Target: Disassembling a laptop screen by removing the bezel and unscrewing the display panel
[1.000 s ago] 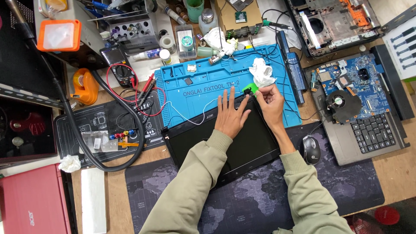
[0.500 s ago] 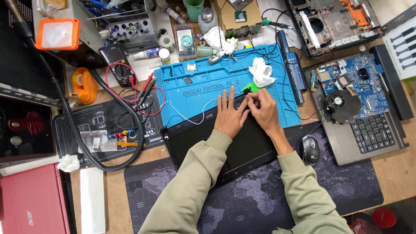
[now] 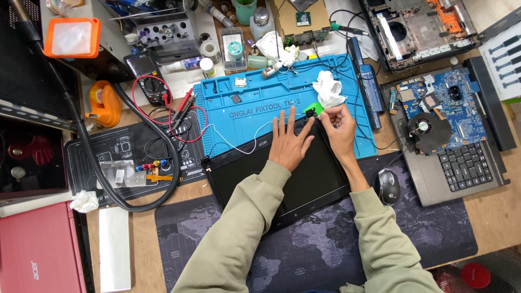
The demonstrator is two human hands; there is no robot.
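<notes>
Cluttering a wooden bench (image 3: 488, 228), 2 mats; left hand (image 3: 289, 142) flat on black panel (image 3: 304, 184), right hand (image 3: 337, 127) pinching green pick (image 3: 315, 109).

Two hands are at work at the middle: the left hand (image 3: 290, 144) and the right hand (image 3: 339, 130). One black screen panel (image 3: 304, 184) lies under them, one blue repair mat (image 3: 244, 108) at twelve o'clock of it. One green pick (image 3: 315, 110) shows at the fingertips, one crumpled white tissue (image 3: 328, 89) just beyond. One computer mouse (image 3: 388, 186) sits at three o'clock. One opened laptop base (image 3: 450, 135) lies further that way. One red laptop (image 3: 35, 252) rests at eight o'clock, one orange tape dispenser (image 3: 106, 103) at ten.
</notes>
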